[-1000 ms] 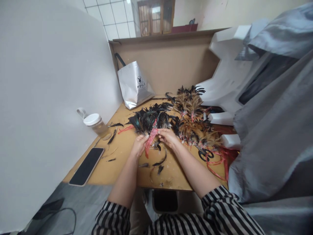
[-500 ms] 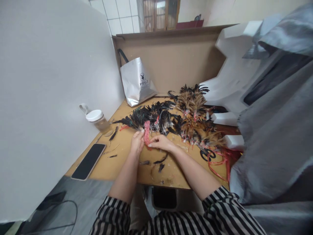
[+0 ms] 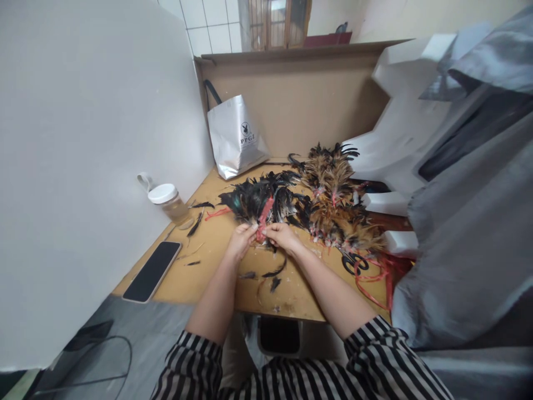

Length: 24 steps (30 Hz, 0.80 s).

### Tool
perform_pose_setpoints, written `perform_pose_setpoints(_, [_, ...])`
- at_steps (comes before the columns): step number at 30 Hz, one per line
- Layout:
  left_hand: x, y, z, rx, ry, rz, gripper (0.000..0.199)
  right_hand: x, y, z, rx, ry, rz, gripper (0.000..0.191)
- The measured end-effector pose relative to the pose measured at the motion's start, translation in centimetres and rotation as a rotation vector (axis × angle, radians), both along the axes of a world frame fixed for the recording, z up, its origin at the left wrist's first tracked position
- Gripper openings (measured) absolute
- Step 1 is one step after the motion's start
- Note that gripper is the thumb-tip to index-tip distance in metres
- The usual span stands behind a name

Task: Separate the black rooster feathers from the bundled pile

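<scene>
Near the middle of the wooden table, my left hand (image 3: 242,240) is closed in a pinch at the base of a bundle of dark feathers (image 3: 245,201). My right hand (image 3: 281,235) pinches the lower part of a red ribbon (image 3: 265,213), close beside my left fingertips. The ribbon runs up and to the right across the feathers. Brown feather bunches (image 3: 327,175) with red ties lie to the right, behind more brown bunches (image 3: 345,225). Small loose feathers (image 3: 275,284) are scattered in front of my hands.
A phone (image 3: 152,272) and a lidded jar (image 3: 169,203) are at the left. A silver bag (image 3: 237,139) leans at the back. Black-handled scissors (image 3: 355,262) and red strands (image 3: 375,283) lie at the right, near grey cloth (image 3: 470,239).
Both hands have come closer together, with the left moving slightly right. The ribbon, upright before, now slants to the right, and the dark feather bundle has shifted right.
</scene>
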<state>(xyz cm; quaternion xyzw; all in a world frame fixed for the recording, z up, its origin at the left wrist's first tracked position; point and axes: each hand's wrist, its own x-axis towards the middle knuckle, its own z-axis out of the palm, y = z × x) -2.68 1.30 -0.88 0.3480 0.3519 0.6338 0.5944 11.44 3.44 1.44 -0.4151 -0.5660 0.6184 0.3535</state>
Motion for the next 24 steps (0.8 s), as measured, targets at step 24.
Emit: perform_pose_setpoints(24, [0.09,0.05,0.01,-0.023,0.034,0.046,0.025,0.54,0.52,-0.76,-0.054,0.013,0.071,0.027])
